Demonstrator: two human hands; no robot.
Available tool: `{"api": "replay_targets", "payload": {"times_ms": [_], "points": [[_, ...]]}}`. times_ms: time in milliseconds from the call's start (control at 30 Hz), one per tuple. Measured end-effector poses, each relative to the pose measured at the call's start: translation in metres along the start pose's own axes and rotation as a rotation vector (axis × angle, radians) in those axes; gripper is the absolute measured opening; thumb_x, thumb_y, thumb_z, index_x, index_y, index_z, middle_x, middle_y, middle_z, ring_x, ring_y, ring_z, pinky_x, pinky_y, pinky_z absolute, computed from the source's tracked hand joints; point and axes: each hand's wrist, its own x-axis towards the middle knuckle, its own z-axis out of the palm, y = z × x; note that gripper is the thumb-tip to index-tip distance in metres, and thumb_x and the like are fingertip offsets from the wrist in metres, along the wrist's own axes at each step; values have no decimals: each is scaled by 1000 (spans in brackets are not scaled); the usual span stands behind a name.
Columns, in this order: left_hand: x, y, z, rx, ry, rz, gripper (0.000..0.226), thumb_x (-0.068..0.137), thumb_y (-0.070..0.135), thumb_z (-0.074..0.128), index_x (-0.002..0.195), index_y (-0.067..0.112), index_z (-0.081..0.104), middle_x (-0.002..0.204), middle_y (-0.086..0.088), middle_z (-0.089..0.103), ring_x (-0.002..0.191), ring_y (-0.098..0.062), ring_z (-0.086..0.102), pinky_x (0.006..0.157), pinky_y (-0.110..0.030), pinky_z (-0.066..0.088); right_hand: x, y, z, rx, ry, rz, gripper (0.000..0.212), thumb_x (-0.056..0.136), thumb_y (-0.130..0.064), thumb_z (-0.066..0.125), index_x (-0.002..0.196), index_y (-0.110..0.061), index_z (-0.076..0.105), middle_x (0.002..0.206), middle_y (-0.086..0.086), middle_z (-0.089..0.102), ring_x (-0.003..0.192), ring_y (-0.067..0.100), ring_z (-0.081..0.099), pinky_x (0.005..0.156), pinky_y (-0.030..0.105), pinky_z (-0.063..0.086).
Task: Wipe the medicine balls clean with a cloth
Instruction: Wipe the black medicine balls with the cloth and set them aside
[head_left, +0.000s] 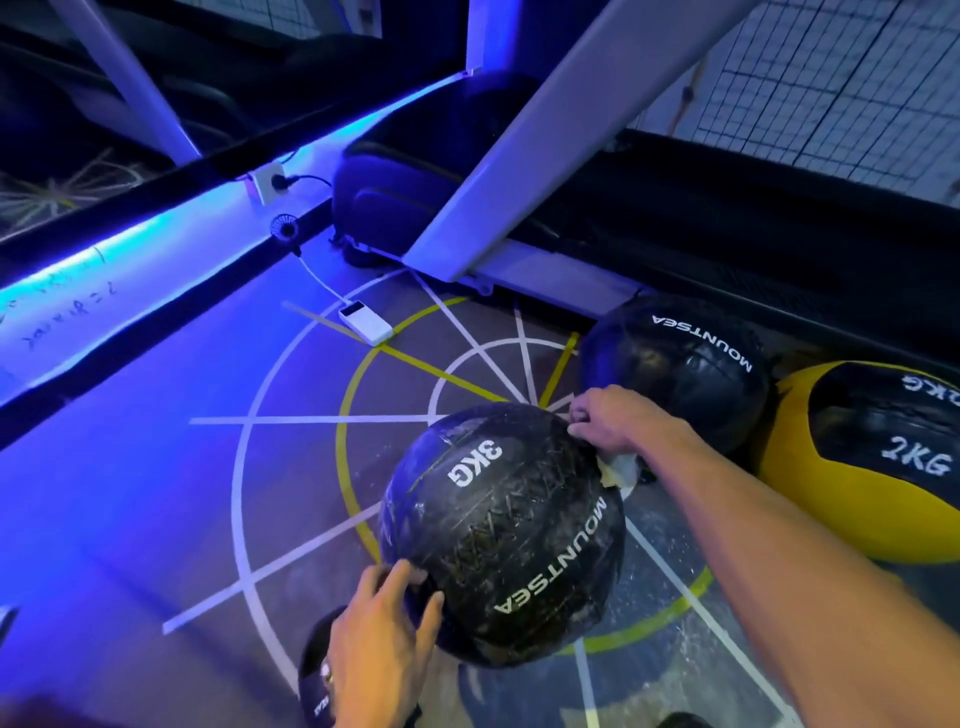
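A: Which step was it?
B: Mid-wipe on the 3 kg ball (501, 535), which sat on the floor (156, 493) w/ painted lines, well off the wall edge. Right hand (613, 418) pinched the cloth (621, 470) at its far side; left hand (384, 639) lay flat, fingers straight, steadying.
A: Next?
B: Prob. roll it, do the underside, then the black ball (675, 364) and yellow ball (872, 457).

The big ball (503, 535) in the middle is black with white letters and a scuffed, criss-cross look. The far ball (675, 366) on the right is black with white letters too. The ball (862, 457) at the right edge is yellow and black with white writing. The cloth (621, 470) is white. The floor (156, 493) is purple-grey with white and yellow lines, lit blue on the left.
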Motion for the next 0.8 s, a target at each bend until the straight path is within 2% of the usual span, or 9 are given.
{"api": "replay_targets", "payload": {"times_ms": [100, 133, 233, 333, 400, 500, 600, 700, 800], "points": [[2, 6, -2, -42, -27, -7, 28, 83, 52, 76, 100, 45, 55, 97, 17, 52, 74, -10, 63, 63, -35, 53, -15, 3, -2, 23, -57, -45, 41, 103, -47, 52, 68, -28, 42, 76, -4, 55, 80, 24, 54, 62, 30, 35], [5, 8, -3, -69, -37, -11, 29, 83, 50, 77, 100, 45, 55, 97, 17, 53, 77, -9, 62, 65, -35, 53, -19, 5, -2, 20, -57, -64, 41, 104, -48, 50, 68, -27, 42, 71, -7, 50, 77, 23, 52, 61, 31, 34], [14, 13, -6, -116, -46, 8, 30, 80, 45, 82, 99, 42, 58, 98, 20, 56, 84, -6, 61, 70, -35, 53, -22, 11, 3, -2, -46, -40, 41, 104, -48, 47, 70, -25, 41, 72, -6, 46, 82, 26, 53, 66, 33, 36], [20, 14, -7, -126, -62, 4, 34, 78, 43, 84, 96, 38, 56, 96, 19, 61, 86, -6, 62, 72, -35, 52, -24, 15, 6, 38, -70, -10, 43, 106, -41, 47, 67, -26, 37, 69, -5, 44, 78, 26, 49, 55, 28, 30], [23, 14, -9, -151, -58, -37, 37, 78, 38, 85, 93, 34, 51, 94, 16, 64, 87, -9, 63, 73, -36, 51, -31, 18, 8, 71, -77, 1, 40, 102, -33, 53, 65, -23, 43, 68, -1, 50, 73, 26, 51, 54, 29, 32], [31, 8, -11, -180, -60, -70, 32, 81, 27, 85, 93, 30, 55, 96, 13, 67, 91, -12, 66, 73, -33, 46, -46, 23, 13, 122, -82, 45, 20, 90, -28, 64, 73, -20, 60, 77, 2, 65, 75, 25, 64, 59, 31, 42], [43, 3, -19, -187, -87, -76, 26, 81, 26, 85, 93, 28, 63, 96, 11, 71, 93, -9, 68, 76, -34, 51, -61, 17, 21, 45, -62, 70, 13, 87, -32, 65, 78, -23, 60, 87, 2, 66, 83, 26, 66, 74, 37, 54], [54, 3, -26, -124, -135, -66, 20, 83, 31, 84, 90, 30, 66, 93, 10, 70, 88, -12, 67, 76, -35, 53, -74, 16, 36, -94, 14, 115, 7, 91, -28, 58, 91, -22, 62, 101, 6, 67, 94, 31, 66, 81, 39, 52], [63, 7, -25, -106, -155, -40, 14, 89, 28, 79, 87, 28, 65, 93, 4, 72, 87, -17, 68, 78, -39, 57, -88, 26, 57, -79, 57, 194, 21, 92, -30, 55, 105, -21, 68, 110, 9, 69, 104, 34, 65, 82, 40, 48]]}}
